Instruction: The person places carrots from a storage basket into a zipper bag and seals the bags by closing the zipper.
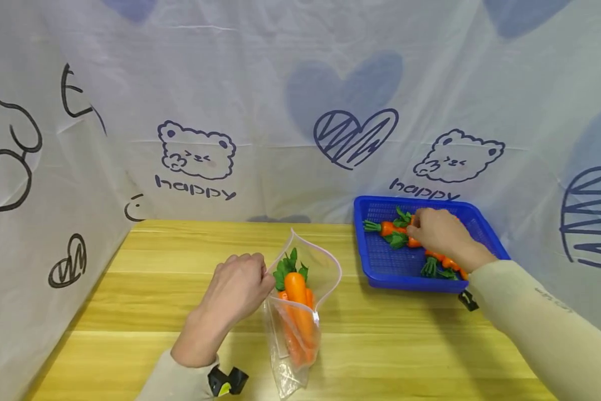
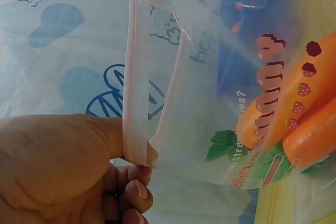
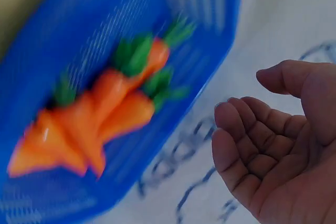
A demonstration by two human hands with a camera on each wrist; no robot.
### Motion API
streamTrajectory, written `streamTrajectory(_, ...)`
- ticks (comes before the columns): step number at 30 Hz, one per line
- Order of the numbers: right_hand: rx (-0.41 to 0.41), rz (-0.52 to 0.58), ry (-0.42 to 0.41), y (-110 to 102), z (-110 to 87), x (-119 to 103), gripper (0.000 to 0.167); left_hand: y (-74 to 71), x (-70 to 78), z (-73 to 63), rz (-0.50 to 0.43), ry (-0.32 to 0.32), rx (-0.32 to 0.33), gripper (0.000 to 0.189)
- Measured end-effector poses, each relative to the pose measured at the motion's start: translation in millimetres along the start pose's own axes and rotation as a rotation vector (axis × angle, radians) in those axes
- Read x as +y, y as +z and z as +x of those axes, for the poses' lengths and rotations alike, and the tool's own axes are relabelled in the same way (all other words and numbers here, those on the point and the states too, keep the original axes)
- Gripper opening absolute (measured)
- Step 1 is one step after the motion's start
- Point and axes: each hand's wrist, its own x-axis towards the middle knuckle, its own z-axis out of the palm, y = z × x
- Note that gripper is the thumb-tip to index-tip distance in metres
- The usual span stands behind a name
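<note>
My left hand [image 1: 237, 287] pinches the pink-edged rim of a clear zip bag [image 2: 202, 98] between thumb and forefinger. The bag's mouth gapes, and inside are several orange carrots [image 1: 295, 287] with green leaves at the top. Over at the right, my right hand [image 1: 440, 229] hangs above a blue plastic basket [image 1: 415, 283]. Its fingers are loosely bent and the thumb stands apart, with nothing between them in the right wrist view. Below that hand, a bunch of carrots [image 3: 79, 124] with green tops lies in the basket, partly hidden by the hand in the head view.
Bag and basket both rest on a light wooden table [image 1: 170, 262]. A pale cloth [image 1: 270, 111] printed with hearts and bears hangs behind, close to the basket's far side, and more cloth runs along the left edge.
</note>
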Motion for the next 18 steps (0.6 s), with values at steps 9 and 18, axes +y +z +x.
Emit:
streamTrajectory(9,-0.177,-0.055,0.145,-3.0,29.4,65.2,0.029,5.5,0.4,-0.1,-0.017,-0.001,-0.021,0.014)
streamTrajectory(18,-0.377,0.065,0.177,19.6,36.6,82.9,0.032,8.8,-0.1,0.7,-0.019,-0.005,-0.019,0.014)
